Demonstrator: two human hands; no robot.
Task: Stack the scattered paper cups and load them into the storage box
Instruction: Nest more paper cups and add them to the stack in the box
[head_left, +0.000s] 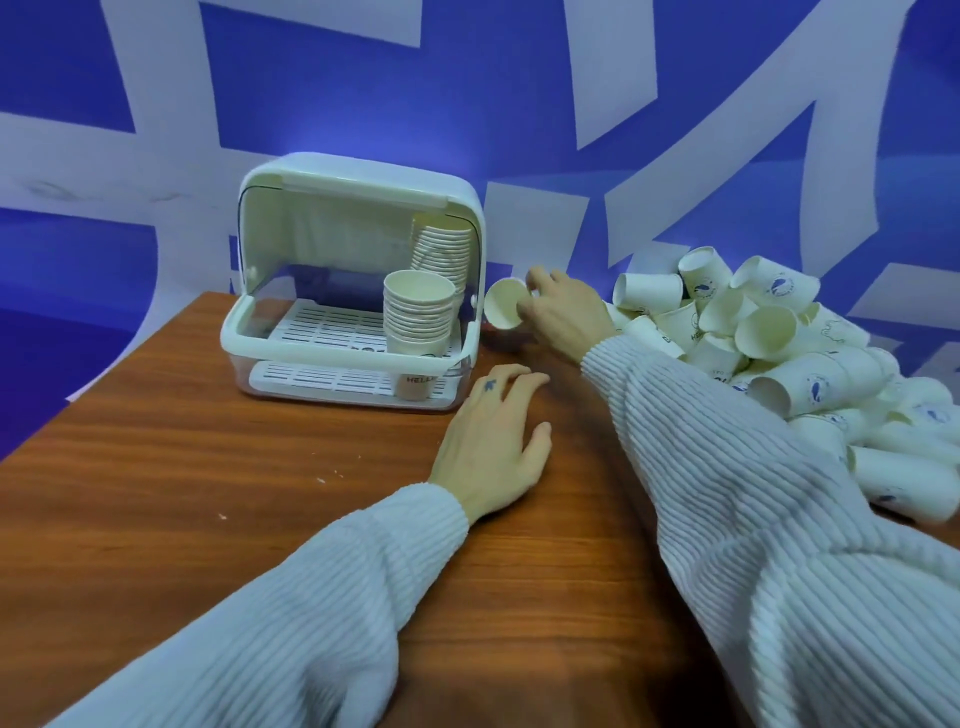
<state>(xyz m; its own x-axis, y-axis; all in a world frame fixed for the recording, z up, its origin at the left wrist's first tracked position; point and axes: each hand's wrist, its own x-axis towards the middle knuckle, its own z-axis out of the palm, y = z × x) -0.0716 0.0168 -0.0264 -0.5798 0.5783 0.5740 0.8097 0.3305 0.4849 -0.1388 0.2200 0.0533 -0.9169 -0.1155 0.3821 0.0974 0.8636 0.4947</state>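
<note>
2 cup stacks in storage box, "HELL" lettering

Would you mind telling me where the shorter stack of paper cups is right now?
In the head view, the shorter stack of white paper cups stands upright on the slatted upper shelf of the open white plastic storage box, at its right end, before a taller stack.

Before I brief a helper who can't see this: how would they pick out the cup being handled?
Find the white storage box on the wooden table. Just off its right wall, the right hand holds one paper cup. Unlike the heaped cups, it is alone, tipped, mouth facing the viewer.
</note>
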